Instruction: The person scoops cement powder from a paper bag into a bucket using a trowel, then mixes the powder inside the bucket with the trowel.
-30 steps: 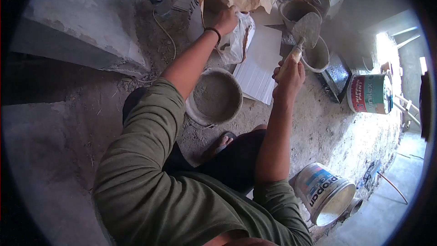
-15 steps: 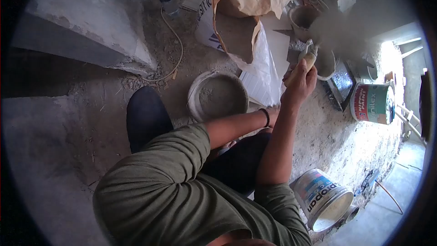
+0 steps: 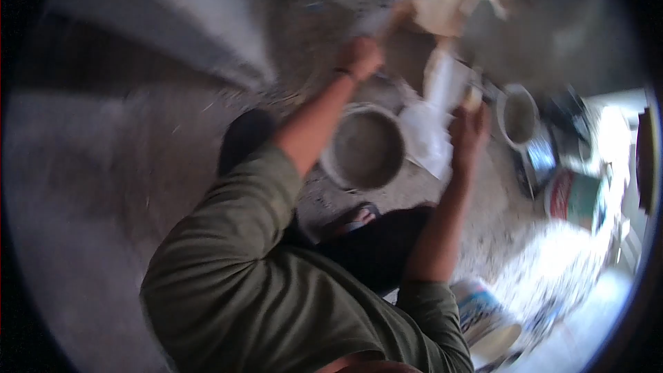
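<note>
The view is blurred by motion. My left hand (image 3: 362, 57), a dark band at its wrist, is closed in a fist at the near left edge of an open paper sack (image 3: 442, 7); its fingertips are hidden. A wooden-handled trowel (image 3: 472, 99) is in my right hand (image 3: 471, 128), beside the sack's torn plastic (image 3: 429, 139). The trowel's handle points away from me, and its blade is too smeared to make out clearly. Between my forearms a round bucket (image 3: 333, 159) stands on the floor, with grey material inside.
At the right are another bucket (image 3: 516, 116), a paint pail (image 3: 577, 198) and, nearer me, a tipped white pail (image 3: 476, 311). A concrete block (image 3: 186, 21) rises at upper left. Grey haze hangs at upper right. My sandalled foot (image 3: 362, 215) is near the bucket.
My left hand has moved from beside my knee up to the sack's edge. My right hand still holds the trowel, slightly lower in view. The whole view has shifted, and the foot now shows.
</note>
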Motion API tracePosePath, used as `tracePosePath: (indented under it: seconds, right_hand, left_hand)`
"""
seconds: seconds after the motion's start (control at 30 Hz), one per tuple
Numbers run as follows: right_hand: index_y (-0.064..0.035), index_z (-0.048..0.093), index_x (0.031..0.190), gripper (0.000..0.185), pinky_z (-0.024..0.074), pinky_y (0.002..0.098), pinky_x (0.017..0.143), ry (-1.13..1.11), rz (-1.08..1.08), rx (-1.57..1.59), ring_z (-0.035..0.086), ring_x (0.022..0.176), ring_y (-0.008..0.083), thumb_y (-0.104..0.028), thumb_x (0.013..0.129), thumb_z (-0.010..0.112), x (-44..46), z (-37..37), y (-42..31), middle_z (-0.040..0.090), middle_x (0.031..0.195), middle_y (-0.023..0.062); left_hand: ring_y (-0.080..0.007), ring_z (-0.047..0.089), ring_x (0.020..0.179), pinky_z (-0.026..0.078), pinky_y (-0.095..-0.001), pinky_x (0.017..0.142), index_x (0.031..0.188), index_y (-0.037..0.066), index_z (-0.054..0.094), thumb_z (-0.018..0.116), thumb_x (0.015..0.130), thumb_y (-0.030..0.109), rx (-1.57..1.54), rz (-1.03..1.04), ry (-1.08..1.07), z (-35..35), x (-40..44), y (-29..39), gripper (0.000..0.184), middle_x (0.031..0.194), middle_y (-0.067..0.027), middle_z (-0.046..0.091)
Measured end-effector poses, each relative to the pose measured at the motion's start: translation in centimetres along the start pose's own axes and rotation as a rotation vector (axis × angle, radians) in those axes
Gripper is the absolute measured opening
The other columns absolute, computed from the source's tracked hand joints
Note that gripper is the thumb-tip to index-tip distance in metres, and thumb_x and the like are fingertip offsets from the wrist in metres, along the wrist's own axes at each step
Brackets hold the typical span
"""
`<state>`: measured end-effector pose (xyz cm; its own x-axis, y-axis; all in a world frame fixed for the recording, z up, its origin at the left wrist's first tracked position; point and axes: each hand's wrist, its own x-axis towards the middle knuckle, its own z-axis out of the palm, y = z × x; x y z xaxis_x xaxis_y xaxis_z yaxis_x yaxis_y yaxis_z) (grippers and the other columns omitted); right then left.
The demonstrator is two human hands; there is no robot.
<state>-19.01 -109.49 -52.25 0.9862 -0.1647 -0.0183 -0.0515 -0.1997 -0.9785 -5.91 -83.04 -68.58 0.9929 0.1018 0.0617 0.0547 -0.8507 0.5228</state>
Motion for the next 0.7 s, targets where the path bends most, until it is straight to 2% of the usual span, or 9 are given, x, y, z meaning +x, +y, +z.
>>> tracePosePath:
  seconds: [0.03,0.07,0.13,0.17,0.2,0.23,0.33,0.47,0.7]
  right_hand:
    - [-0.0064,0.056,0.099,0.016,0.0363,0.0248,0.049,0.010,-0.083,-0.366,0.044,0.057,0.0078,-0.020,0.093,0.053,1.1,-1.2,2.7,0.050,0.072,-0.0005]
    - [-0.0069,0.056,0.103,0.020,0.0377,0.0250,0.049,-0.029,0.005,-0.222,0.045,0.057,0.0087,-0.024,0.093,0.053,1.7,-1.5,4.2,0.052,0.072,0.0001]
    - [-0.0083,0.055,0.113,0.027,0.0404,0.0248,0.051,0.028,0.083,-0.174,0.048,0.061,0.0090,-0.026,0.092,0.055,3.2,-1.8,7.1,0.056,0.080,0.0017]
    - [-0.0090,0.053,0.120,0.032,0.0397,0.0244,0.050,-0.038,0.122,0.191,0.048,0.063,0.0088,-0.026,0.092,0.057,5.1,-3.0,11.5,0.057,0.084,0.0017]
    - [-0.0040,0.048,0.126,0.039,0.0428,0.0269,0.053,-0.178,0.165,0.074,0.053,0.069,0.0165,-0.019,0.091,0.056,6.5,-3.8,12.3,0.060,0.093,0.0134]
    - [-0.0043,0.047,0.128,0.042,0.0415,0.0272,0.050,-0.152,0.179,0.080,0.052,0.067,0.0159,-0.023,0.092,0.056,6.0,-2.1,11.5,0.061,0.092,0.0142]
    - [-0.0036,0.055,0.115,0.046,0.0374,0.0250,0.046,-0.107,0.234,-0.063,0.049,0.059,0.0134,-0.041,0.089,0.060,6.5,2.1,10.7,0.060,0.082,0.0108]
    - [-0.0024,0.056,0.097,0.048,0.0313,0.0231,0.042,-0.363,0.305,-0.316,0.044,0.052,0.0104,-0.050,0.086,0.060,6.4,5.3,7.8,0.055,0.075,0.0067]
    - [0.0010,0.062,0.099,0.047,0.0417,0.0272,0.045,-0.373,0.464,-0.563,0.051,0.054,0.0148,-0.044,0.089,0.058,12.8,5.3,10.4,0.059,0.075,0.0084]
  left_hand:
    - [-0.0307,0.063,0.067,0.049,-0.0456,0.063,0.066,0.010,0.069,0.063,0.068,0.024,0.268,0.354,0.013,-2.6,-1.8,1.7,0.016,0.074,-0.0155,0.066]
    - [-0.0294,0.060,0.062,0.048,-0.0441,0.061,0.064,0.011,0.068,0.063,0.067,0.023,0.108,0.409,0.123,-0.3,-2.2,0.6,0.013,0.069,-0.0147,0.064]
    - [-0.0330,0.060,0.076,0.046,-0.0466,0.066,0.071,0.010,0.065,0.061,0.073,0.024,-0.212,0.283,0.095,-0.1,-3.9,2.0,0.014,0.075,-0.0135,0.062]
    - [-0.0345,0.060,0.078,0.047,-0.0465,0.069,0.078,0.005,0.064,0.065,0.072,0.026,-0.382,-0.017,-0.022,-4.7,-6.3,4.3,0.022,0.076,-0.0167,0.062]
    - [-0.0360,0.060,0.080,0.048,-0.0464,0.072,0.085,0.000,0.062,0.068,0.070,0.028,-0.536,-0.335,-0.088,-9.9,-8.8,6.9,0.032,0.078,-0.0199,0.063]
    - [-0.0365,0.060,0.080,0.048,-0.0449,0.074,0.087,-0.005,0.061,0.072,0.066,0.032,-0.583,-0.380,0.006,-10.1,-10.3,6.4,0.044,0.078,-0.0229,0.062]
    - [-0.0349,0.057,0.102,0.045,-0.0501,0.085,0.113,-0.004,0.052,0.075,0.062,0.030,-0.248,-0.567,0.204,-9.7,-16.4,3.7,0.065,0.109,-0.0242,0.059]
    - [-0.0336,0.057,0.108,0.046,-0.0432,0.093,0.115,-0.004,0.054,0.072,0.068,0.023,-0.365,-0.772,-0.187,-8.1,-24.0,-0.8,0.057,0.112,-0.0193,0.060]
    - [-0.0332,0.058,0.108,0.047,-0.0432,0.092,0.107,-0.002,0.062,0.062,0.075,0.015,-0.456,-0.876,-0.251,-4.6,-26.6,-3.3,0.037,0.112,-0.0197,0.062]
